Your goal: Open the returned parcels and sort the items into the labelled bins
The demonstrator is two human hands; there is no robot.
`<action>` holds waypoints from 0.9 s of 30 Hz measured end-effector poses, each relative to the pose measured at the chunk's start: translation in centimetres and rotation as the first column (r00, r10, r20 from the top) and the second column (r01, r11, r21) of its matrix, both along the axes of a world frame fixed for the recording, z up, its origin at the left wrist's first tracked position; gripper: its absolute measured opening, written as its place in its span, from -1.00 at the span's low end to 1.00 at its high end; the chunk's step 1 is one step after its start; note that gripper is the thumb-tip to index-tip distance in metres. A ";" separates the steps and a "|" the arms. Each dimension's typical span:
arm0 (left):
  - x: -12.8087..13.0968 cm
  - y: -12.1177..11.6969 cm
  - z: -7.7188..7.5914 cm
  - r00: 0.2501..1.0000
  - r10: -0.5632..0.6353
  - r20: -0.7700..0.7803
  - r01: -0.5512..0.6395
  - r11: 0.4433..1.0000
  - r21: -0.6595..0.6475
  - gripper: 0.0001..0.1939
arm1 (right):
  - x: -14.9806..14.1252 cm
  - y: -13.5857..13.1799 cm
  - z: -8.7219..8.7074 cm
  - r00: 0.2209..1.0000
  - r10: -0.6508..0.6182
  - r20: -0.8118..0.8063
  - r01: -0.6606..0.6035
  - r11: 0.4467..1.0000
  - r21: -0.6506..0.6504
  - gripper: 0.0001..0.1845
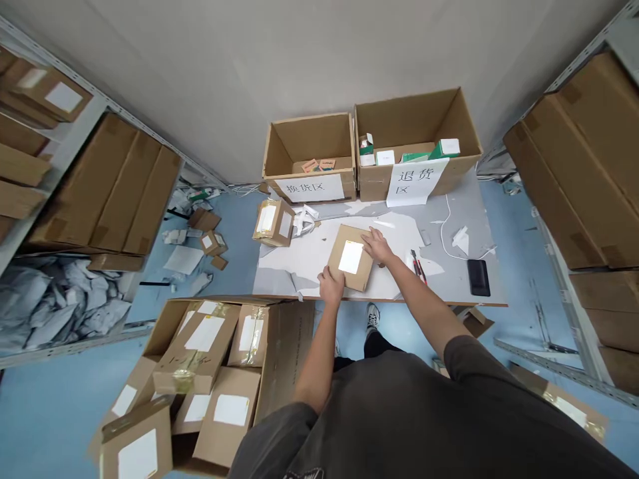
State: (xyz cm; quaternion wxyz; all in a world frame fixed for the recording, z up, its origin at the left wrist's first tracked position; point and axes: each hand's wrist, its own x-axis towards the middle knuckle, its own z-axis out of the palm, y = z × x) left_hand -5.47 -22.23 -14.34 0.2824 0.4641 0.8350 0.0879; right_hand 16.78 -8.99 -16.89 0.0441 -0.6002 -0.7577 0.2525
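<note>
A small cardboard box (pixel 357 280) with a white label (pixel 351 257) on top is between my hands, over the front part of the table. My left hand (pixel 331 286) is closed on its near left corner. On the opposite side, my right hand (pixel 378 247) grips the upper right edge, fingers lying over the top. Just right of the box are a red-handled tool and a dark pen-like item (pixel 418 265). Another taped box (pixel 274 223) sits at the table's left edge beside crumpled white paper (pixel 305 221).
Two open cartons with paper signs, the left (pixel 308 143) and the right (pixel 414 126), stand at the table's back. A black phone (pixel 478 277) lies right. A large carton (pixel 289 346) full of labelled boxes stands at lower left. Shelves (pixel 64 156) flank both sides.
</note>
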 end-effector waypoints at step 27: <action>-8.3 3.6 4.8 0.751 -0.660 -0.027 0.660 0.749 0.058 -0.12 | -6.1 -12.2 5.6 0.982 -0.187 -0.006 0.187 0.982 0.037 -0.10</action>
